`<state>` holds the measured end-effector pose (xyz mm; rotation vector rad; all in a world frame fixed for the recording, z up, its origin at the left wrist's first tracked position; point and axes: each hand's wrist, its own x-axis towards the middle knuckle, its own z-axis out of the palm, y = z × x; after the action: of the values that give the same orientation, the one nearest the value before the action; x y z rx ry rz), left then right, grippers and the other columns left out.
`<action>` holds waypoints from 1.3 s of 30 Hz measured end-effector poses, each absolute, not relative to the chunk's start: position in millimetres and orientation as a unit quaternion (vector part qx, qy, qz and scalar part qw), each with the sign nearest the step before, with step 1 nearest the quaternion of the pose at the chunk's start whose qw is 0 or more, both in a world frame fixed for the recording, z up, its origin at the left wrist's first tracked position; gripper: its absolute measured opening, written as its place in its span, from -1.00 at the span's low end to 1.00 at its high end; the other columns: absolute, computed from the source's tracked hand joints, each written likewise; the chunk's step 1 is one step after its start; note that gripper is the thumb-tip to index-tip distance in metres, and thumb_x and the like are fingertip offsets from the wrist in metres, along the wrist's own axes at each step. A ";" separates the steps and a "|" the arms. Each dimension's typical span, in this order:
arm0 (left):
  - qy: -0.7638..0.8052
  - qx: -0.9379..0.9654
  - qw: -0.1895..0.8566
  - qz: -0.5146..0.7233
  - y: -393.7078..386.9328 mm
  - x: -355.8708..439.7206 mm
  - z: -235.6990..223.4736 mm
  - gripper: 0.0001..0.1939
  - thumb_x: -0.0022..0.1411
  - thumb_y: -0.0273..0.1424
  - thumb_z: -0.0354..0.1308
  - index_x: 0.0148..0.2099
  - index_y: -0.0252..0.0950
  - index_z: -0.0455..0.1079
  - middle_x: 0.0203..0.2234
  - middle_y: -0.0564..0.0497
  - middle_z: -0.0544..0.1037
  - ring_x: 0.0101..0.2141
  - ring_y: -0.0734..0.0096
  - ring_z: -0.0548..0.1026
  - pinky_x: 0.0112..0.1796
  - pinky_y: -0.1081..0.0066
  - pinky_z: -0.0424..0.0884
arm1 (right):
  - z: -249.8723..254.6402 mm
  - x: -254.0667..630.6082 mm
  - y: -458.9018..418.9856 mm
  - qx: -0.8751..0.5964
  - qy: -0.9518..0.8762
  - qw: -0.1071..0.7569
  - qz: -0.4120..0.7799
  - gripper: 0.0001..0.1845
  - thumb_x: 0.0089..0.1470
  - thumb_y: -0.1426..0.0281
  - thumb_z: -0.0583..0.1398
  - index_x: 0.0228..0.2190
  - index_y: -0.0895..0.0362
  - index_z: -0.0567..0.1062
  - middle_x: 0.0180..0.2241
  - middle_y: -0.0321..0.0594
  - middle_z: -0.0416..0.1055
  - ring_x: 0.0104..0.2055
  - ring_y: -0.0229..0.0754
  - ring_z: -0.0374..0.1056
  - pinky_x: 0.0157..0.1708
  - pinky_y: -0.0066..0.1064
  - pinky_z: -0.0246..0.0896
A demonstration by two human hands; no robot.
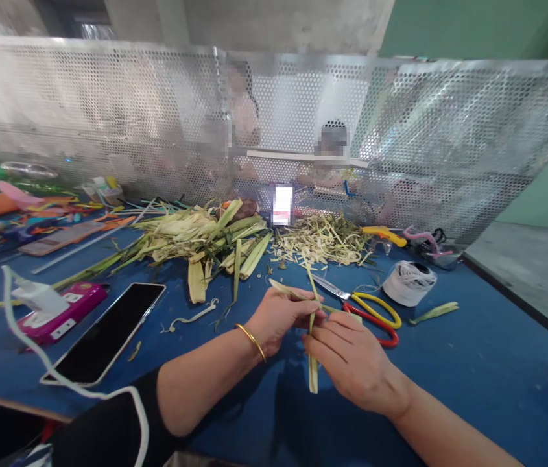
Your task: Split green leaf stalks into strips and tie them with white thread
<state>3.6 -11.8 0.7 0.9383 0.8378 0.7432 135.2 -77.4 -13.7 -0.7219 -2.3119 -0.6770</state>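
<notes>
Over the blue table, my left hand [281,318] and my right hand [351,353] meet, fingers closed on pale green leaf strips [313,379]. One strip runs roughly upright between the hands, its lower end hanging below the fingers. Another strip crosses it and pokes out past my left hand at the upper left. My fingers partly hide the crossing. Just beyond my right hand lie scissors [373,311] with one yellow and one red handle, blades apart. A white spool of string [408,283] sits to their right, near a short loose leaf piece [435,312].
A heap of leaves [190,233] and a pile of trimmed scraps [325,240] lie along a perforated metal screen [132,110]. At left are a phone [108,334], a purple power strip [67,314] and a white cable [137,405] crossing my left arm. People sit behind the screen.
</notes>
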 end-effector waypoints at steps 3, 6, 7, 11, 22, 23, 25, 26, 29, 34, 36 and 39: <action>0.374 0.445 0.745 0.327 -8.6 1.8 1.0 -0.77 -0.18 -0.44 0.38 -0.40 -0.42 0.48 -0.60 -0.01 0.53 -0.52 0.50 0.46 -0.40 0.50 0.37 | -14.0 135.9 -76.8 -0.284 -0.877 0.295 -0.251 -0.71 0.20 0.59 -0.05 -0.30 0.27 0.47 -0.44 -0.11 0.50 -0.35 -0.17 0.36 -0.20 -0.28 0.19; 0.362 0.454 0.744 0.330 -3.8 -0.8 3.0 -0.80 -0.07 -0.39 0.32 -0.36 -0.41 0.49 -0.57 0.00 0.53 -0.53 0.52 0.45 -0.37 0.49 0.38 | -12.9 142.2 -75.0 -0.361 -0.841 0.328 -0.236 -0.77 0.21 0.51 0.00 -0.18 0.23 0.42 -0.37 -0.11 0.49 -0.32 -0.15 0.36 -0.24 -0.29 0.18; 0.362 0.453 0.743 0.334 -2.5 -1.5 3.7 -0.80 -0.04 -0.37 0.30 -0.35 -0.41 0.49 -0.57 0.00 0.52 -0.53 0.52 0.46 -0.36 0.47 0.40 | -12.3 145.2 -74.1 -0.408 -0.811 0.347 -0.235 -0.78 0.21 0.45 0.03 -0.15 0.22 0.40 -0.33 -0.09 0.49 -0.29 -0.12 0.36 -0.24 -0.28 0.18; 0.363 0.472 0.732 0.331 -0.7 -1.6 3.2 -0.74 0.02 -0.27 0.26 -0.34 -0.40 0.48 -0.59 0.02 0.49 -0.55 0.50 0.45 -0.35 0.42 0.42 | -11.2 155.4 -69.2 -0.545 -0.750 0.336 -0.164 -0.82 0.18 0.29 0.10 -0.30 0.14 0.42 -0.36 -0.12 0.46 -0.33 -0.09 0.34 -0.30 -0.30 0.17; 0.380 0.546 0.682 0.304 -2.1 3.3 -3.2 -0.85 -0.01 -0.38 0.25 -0.43 -0.38 0.42 -0.69 0.15 0.31 -0.68 0.63 0.27 -0.55 0.52 0.34 | -9.1 166.8 -59.0 -0.619 -0.645 0.369 0.253 -0.67 0.08 0.23 0.09 -0.61 0.12 0.42 -0.62 -0.31 0.33 -0.52 -0.25 0.23 -0.49 -0.44 0.07; 0.377 0.541 0.692 0.294 -3.1 3.1 -2.4 -0.83 -0.02 -0.35 0.26 -0.43 -0.38 0.43 -0.69 0.15 0.30 -0.67 0.63 0.27 -0.55 0.51 0.35 | -9.3 167.6 -57.3 -0.615 -0.600 0.405 0.312 -0.68 0.05 0.20 0.12 -0.58 0.13 0.45 -0.58 -0.30 0.37 -0.49 -0.25 0.25 -0.46 -0.44 0.10; 0.368 0.542 0.706 0.270 -6.1 3.1 -1.1 -0.77 -0.02 -0.29 0.26 -0.42 -0.39 0.46 -0.70 0.14 0.30 -0.65 0.62 0.27 -0.54 0.51 0.36 | -10.7 167.9 -54.6 -0.585 -0.509 0.479 0.412 -0.69 -0.05 0.14 0.21 -0.51 0.15 0.50 -0.53 -0.29 0.39 -0.48 -0.27 0.26 -0.41 -0.43 0.14; 0.364 0.549 0.707 0.257 -7.8 3.3 -0.9 -0.75 -0.01 -0.26 0.25 -0.42 -0.39 0.46 -0.70 0.13 0.30 -0.65 0.61 0.27 -0.54 0.52 0.36 | -11.7 167.3 -53.7 -0.564 -0.471 0.507 0.451 -0.68 -0.11 0.13 0.26 -0.48 0.16 0.51 -0.55 -0.31 0.38 -0.50 -0.30 0.24 -0.42 -0.44 0.14; 0.358 0.578 0.697 0.230 -12.0 4.7 -1.9 -0.76 0.00 -0.26 0.23 -0.47 -0.38 0.45 -0.72 0.13 0.29 -0.64 0.60 0.26 -0.55 0.52 0.36 | -15.2 162.6 -52.9 -0.516 -0.409 0.550 0.514 -0.66 -0.24 0.15 0.34 -0.51 0.18 0.52 -0.63 -0.36 0.32 -0.58 -0.36 0.18 -0.48 -0.46 0.12; 0.346 0.586 0.704 0.204 -11.4 6.1 -6.2 -0.83 -0.06 -0.33 0.25 -0.48 -0.35 0.45 -0.78 0.18 0.23 -0.69 0.61 0.21 -0.50 0.45 0.42 | -19.4 153.3 -53.8 -0.529 -0.363 0.616 0.457 -0.66 -0.35 0.16 0.37 -0.61 0.19 0.51 -0.67 -0.35 0.30 -0.62 -0.36 0.16 -0.55 -0.44 0.11; 0.340 0.584 0.708 0.206 -10.4 5.9 -7.4 -0.83 -0.07 -0.33 0.26 -0.49 -0.34 0.43 -0.79 0.18 0.24 -0.69 0.60 0.20 -0.49 0.43 0.43 | -20.8 151.4 -53.8 -0.531 -0.359 0.637 0.428 -0.67 -0.34 0.16 0.36 -0.63 0.18 0.51 -0.68 -0.35 0.29 -0.62 -0.35 0.16 -0.56 -0.44 0.11; 0.337 0.586 0.705 0.215 -10.6 5.4 -7.4 -0.82 -0.08 -0.33 0.28 -0.52 -0.34 0.41 -0.79 0.18 0.25 -0.69 0.60 0.21 -0.48 0.42 0.43 | -22.6 151.1 -53.2 -0.535 -0.362 0.648 0.404 -0.68 -0.31 0.16 0.34 -0.63 0.17 0.51 -0.68 -0.35 0.29 -0.62 -0.33 0.16 -0.56 -0.43 0.11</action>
<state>5.4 -10.6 -7.4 1.3035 0.7486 0.4772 151.1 -53.2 -22.6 -1.2166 -0.8243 0.9181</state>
